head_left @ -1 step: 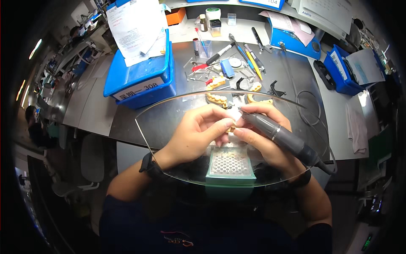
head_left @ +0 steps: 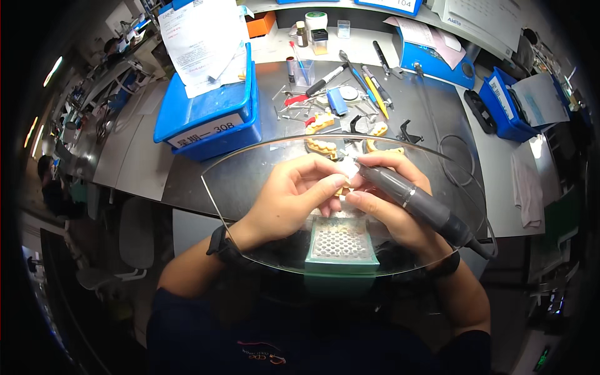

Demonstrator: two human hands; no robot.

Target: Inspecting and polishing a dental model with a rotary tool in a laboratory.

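My left hand (head_left: 290, 194) is closed, thumb and fingertips pinching a small tan piece (head_left: 342, 189) that looks like part of a dental model. The fingers cover most of it. My right hand (head_left: 403, 219) grips a dark grey rotary handpiece (head_left: 412, 197), its tip pointing left toward the piece. Glare and fingers hide whether the tip touches it. Both hands meet beneath a clear curved shield (head_left: 234, 156). Below them sits a green-edged box with a perforated top (head_left: 342, 265). Just beyond the fingers lie yellowish dental models with teeth (head_left: 322, 147).
Pens, a marker (head_left: 326, 80), small metal tools and a blue block (head_left: 336, 100) clutter the bench behind the models. Blue stacked boxes (head_left: 209, 119) with papers stand at left. A blue control unit (head_left: 431, 62) is at back right; the handpiece cord (head_left: 459, 178) loops along the right.
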